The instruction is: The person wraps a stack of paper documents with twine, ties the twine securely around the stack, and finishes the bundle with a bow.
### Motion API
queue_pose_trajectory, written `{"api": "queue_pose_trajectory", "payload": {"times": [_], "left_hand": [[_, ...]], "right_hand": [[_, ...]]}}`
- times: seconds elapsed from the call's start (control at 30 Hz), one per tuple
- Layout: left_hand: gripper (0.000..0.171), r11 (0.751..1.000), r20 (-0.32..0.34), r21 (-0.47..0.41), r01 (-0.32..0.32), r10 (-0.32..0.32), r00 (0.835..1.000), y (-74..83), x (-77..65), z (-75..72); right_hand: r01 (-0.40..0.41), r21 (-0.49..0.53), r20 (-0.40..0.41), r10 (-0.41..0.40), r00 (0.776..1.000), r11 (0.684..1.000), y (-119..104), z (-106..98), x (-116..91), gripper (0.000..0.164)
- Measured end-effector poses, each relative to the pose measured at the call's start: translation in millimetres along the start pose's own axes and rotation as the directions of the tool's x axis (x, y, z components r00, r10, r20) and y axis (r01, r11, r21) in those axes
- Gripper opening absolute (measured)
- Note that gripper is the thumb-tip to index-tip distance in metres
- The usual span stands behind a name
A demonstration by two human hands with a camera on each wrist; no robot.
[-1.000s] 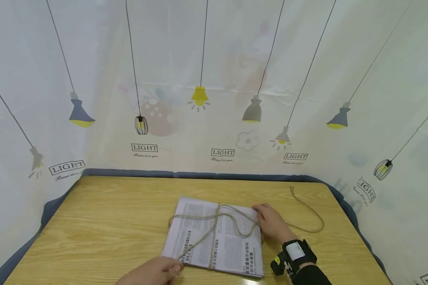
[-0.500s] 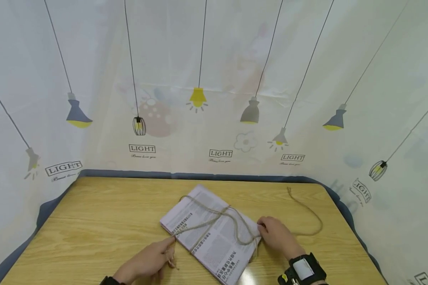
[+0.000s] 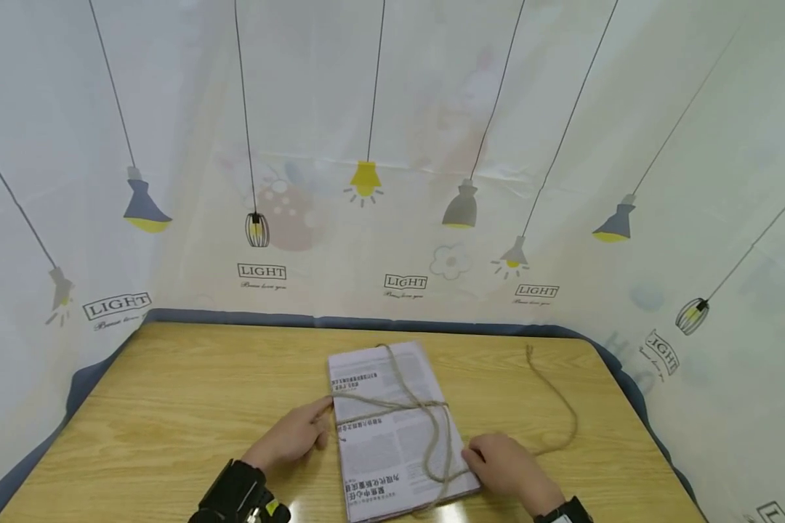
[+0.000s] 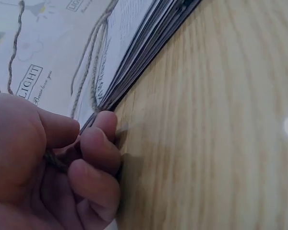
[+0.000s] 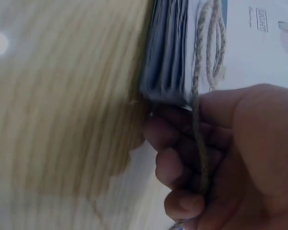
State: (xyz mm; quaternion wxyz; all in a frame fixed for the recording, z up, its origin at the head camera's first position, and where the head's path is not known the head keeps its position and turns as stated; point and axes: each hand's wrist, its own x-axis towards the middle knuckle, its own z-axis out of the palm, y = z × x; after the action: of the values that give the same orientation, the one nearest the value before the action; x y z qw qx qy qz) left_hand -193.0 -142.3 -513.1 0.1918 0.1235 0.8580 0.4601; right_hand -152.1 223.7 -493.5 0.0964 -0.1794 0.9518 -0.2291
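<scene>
A flat stack of folded newspapers (image 3: pixel 369 450) lies on the wooden table, with a jute rope (image 3: pixel 424 404) crossing its top and trailing in loose curves. At the stack's left edge, my left hand (image 3: pixel 291 436) has its index finger against the side. The left wrist view shows rope (image 4: pixel 55 160) running inside the curled fingers of that hand. My right hand (image 3: pixel 510 468) is at the near right corner, its thumb beside the paper's edge. In the right wrist view, rope (image 5: pixel 198 129) passes down from the stack into my curled right fingers.
A rope tail (image 3: pixel 572 414) curves over the right side of the table (image 3: pixel 190 392) towards the back. Behind and around the table hangs a pale curtain (image 3: pixel 340 240) printed with lamps, with a dark blue band along the table's back edge.
The newspaper stack has turned clockwise on the table, rope and all. My left hand has moved away from me along its left side, while my right hand has come nearer.
</scene>
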Motion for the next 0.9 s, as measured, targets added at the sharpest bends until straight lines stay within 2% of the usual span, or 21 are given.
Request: {"api": "queue_pose_trajectory", "payload": {"times": [0.2, 0.33, 0.47, 0.6, 0.73, 0.8, 0.83, 0.9], "left_hand": [[0.045, 0.999, -0.003, -0.045, 0.016, -0.016, 1.0, 3.1, 16.8, 0.4], [0.044, 0.998, -0.012, -0.063, 0.032, -0.033, 0.999, 5.3, 21.0, 0.8], [0.035, 0.996, -0.082, -0.084, 0.03, -0.037, 0.996, 5.2, 19.5, 0.1], [0.025, 0.996, -0.176, -0.085, 0.007, -0.022, 0.984, 3.1, 12.8, -3.7], [0.023, 1.0, -0.222, -0.006, -0.006, 0.004, 0.975, 4.1, 1.0, -16.1], [0.027, 0.994, -0.236, 0.105, 0.001, 0.024, 0.971, 7.9, -5.8, -23.4], [0.029, 0.987, -0.239, 0.161, 0.007, 0.032, 0.97, 10.0, -9.1, -26.8], [0.033, 0.955, -0.248, 0.298, 0.017, 0.06, 0.967, 13.7, -14.8, -31.6]], "right_hand": [[0.062, 0.043, 0.033, -0.064, 0.997, 0.997, -7, 8, -4, 0.042], [0.081, 0.085, 0.059, -0.087, 0.994, 0.993, -10, 10, -4, 0.043], [0.074, 0.089, 0.072, -0.08, 0.994, 0.993, -11, 10, -3, 0.045], [0.062, 0.11, 0.088, -0.072, 0.993, 0.992, -10, 4, -2, 0.042], [0.079, 0.179, 0.096, -0.097, 0.991, 0.981, -6, -7, -2, 0.033], [0.098, 0.211, 0.097, -0.12, 0.988, 0.973, -4, -15, -2, 0.028], [0.106, 0.228, 0.1, -0.132, 0.986, 0.968, -4, -18, -1, 0.026], [0.109, 0.254, 0.111, -0.141, 0.984, 0.961, -2, -24, 0, 0.023]]}}
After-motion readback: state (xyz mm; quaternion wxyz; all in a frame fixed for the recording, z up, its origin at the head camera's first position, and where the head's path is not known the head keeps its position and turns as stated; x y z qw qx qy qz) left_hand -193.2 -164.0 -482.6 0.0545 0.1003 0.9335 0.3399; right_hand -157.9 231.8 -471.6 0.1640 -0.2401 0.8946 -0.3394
